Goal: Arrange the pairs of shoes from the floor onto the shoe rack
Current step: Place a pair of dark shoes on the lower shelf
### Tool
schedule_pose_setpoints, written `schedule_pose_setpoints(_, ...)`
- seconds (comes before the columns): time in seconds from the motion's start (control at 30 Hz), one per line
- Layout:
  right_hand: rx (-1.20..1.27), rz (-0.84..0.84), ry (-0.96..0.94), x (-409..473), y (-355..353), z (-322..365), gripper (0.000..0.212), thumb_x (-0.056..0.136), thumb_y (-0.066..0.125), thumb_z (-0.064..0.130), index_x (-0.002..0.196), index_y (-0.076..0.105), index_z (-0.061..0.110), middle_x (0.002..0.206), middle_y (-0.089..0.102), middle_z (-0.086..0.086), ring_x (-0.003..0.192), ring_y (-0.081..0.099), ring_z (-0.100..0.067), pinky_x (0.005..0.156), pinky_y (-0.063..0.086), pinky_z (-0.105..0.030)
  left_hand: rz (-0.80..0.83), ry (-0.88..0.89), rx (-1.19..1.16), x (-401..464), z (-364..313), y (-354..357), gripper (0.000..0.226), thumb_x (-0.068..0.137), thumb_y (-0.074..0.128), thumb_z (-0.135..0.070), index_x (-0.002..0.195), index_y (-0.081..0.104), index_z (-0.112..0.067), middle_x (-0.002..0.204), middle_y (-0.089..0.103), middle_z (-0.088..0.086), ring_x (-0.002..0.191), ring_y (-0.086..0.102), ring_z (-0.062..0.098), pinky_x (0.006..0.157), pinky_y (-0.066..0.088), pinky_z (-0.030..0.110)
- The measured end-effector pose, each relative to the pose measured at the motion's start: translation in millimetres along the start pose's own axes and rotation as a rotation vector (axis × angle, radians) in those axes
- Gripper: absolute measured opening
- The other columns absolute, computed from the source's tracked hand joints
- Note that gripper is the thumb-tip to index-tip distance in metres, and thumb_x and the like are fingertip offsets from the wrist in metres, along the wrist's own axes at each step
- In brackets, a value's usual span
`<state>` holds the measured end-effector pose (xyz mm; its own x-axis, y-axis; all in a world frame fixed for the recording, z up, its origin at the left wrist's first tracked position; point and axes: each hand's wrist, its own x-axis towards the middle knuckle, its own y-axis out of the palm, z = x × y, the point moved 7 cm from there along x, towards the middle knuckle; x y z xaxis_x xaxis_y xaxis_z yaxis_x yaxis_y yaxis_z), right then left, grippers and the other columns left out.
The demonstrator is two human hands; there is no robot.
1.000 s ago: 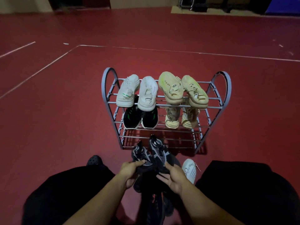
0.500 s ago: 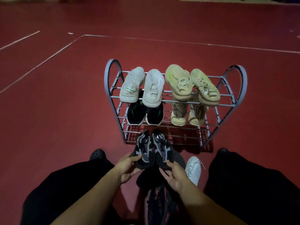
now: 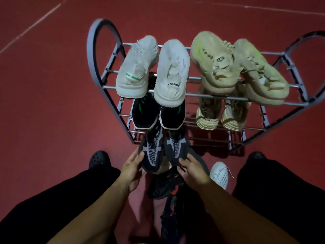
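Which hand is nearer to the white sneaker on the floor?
The right hand: the white sneaker lies just beside it, on its right. The left hand is farther, across the held dark sneakers.

The person wears loose black trousers (image 3: 284, 194), the dark legs filling the frame at 7 and 5 o'clock. On the foot at 9 o'clock sits a black clog (image 3: 98, 159) with round holes over its toe; a second dark shoe toe (image 3: 257, 155) shows at 3 o'clock. Both forearms are bare, no sleeves, and the hands carry no gloves or rings.
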<state>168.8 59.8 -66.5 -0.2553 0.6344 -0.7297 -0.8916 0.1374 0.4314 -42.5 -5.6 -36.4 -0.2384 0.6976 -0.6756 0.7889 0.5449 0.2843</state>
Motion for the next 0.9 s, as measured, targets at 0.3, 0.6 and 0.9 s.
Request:
schedule_pose_setpoints(0.3,-0.293,-0.147,-0.140,88,30,41,0.045,0.096,0.050,-0.009,0.140,0.043,-0.006,0.140,0.049,-0.033,0.125,0.054,-0.044,0.067,0.053,-0.016,-0.065,0.049,-0.005,102,-46,16,0.026,0.105,0.050,-0.020,0.119,0.065,-0.036,0.111,0.074,-0.012,0.109,0.065,0.009,0.104,0.044,0.036)
schedule_pose_setpoints(0.6,-0.269,-0.077,-0.048,91,28,-7,0.027,0.090,0.066,0.010,0.113,0.054,0.004,0.094,0.060,-0.009,0.075,0.067,-0.017,0.057,0.053,-0.023,-0.143,-0.062,-0.205,101,-10,8,0.044,0.107,0.045,-0.011,0.150,0.039,-0.016,0.126,0.063,0.003,0.101,0.065,0.014,0.096,0.054,0.037)
schedule_pose_setpoints(0.9,-0.385,-0.061,0.072,90,56,-5,0.052,0.100,0.058,0.031,0.139,0.048,-0.001,0.136,0.060,-0.015,0.116,0.063,-0.031,0.072,0.054,-0.022,-0.172,0.023,-0.075,96,-22,11,0.049,0.101,0.042,0.007,0.142,0.048,-0.020,0.116,0.071,0.005,0.099,0.070,0.016,0.074,0.060,0.029)
